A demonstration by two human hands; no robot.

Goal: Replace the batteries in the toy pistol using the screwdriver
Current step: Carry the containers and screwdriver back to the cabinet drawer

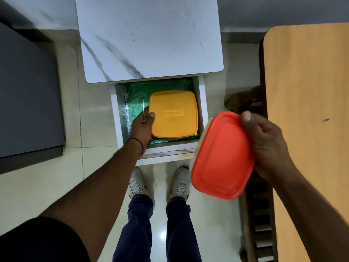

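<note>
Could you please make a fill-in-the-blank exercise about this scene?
1. The left hand holds a ____.
2. The box in the right hand has a ____ lid.
3. The yellow box lies in the open ____.
4. The drawer's lining is ____.

Answers: screwdriver; red; drawer; green

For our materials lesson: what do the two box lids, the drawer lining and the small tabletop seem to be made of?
Orange lid, held in the right hand: probably plastic, smooth, moulded rim.
Yellow lid, in the drawer: likely plastic, matt, embossed panel.
Drawer lining: crinkled, shiny green, probably foil or plastic film.
Tabletop: marble look with grey veins; possibly a printed laminate.
</note>
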